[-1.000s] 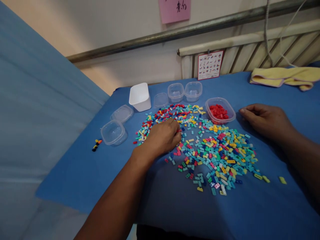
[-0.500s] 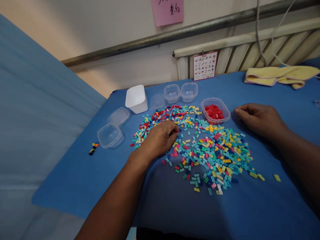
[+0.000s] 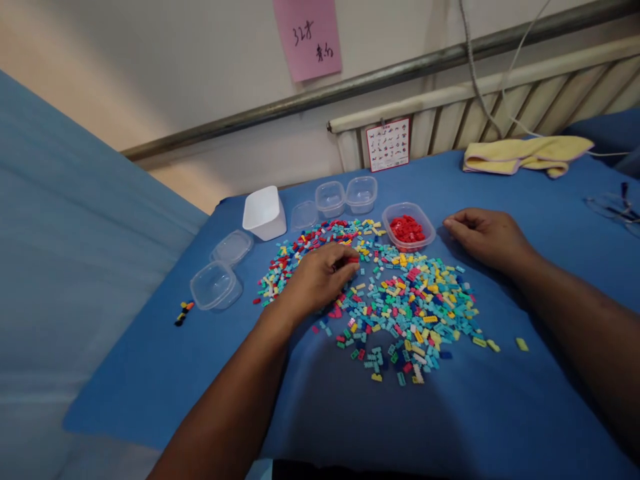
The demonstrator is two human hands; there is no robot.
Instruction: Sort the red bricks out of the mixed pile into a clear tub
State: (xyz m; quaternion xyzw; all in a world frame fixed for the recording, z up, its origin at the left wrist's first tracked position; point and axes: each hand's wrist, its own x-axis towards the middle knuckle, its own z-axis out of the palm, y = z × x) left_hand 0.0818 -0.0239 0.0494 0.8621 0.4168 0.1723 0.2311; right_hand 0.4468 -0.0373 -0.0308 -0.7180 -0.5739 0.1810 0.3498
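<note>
A pink note (image 3: 310, 41) hangs above a metal pipe (image 3: 380, 77), and a yellow cloth (image 3: 525, 153) lies near a radiator (image 3: 449, 127).

The person's 2 bare arms reach forward, well apart. The left forearm (image 3: 230, 397) slants up from the bottom of the view, its wrist nearly straight; the left hand (image 3: 317, 277) is back uppermost, thumb (image 3: 346, 274) and index finger (image 3: 343, 251) brought together in a pinch. The right forearm (image 3: 583, 310) comes in from the right edge, and the right hand (image 3: 485, 237) lies low, thumb side up, fingers loosely curled.
</note>
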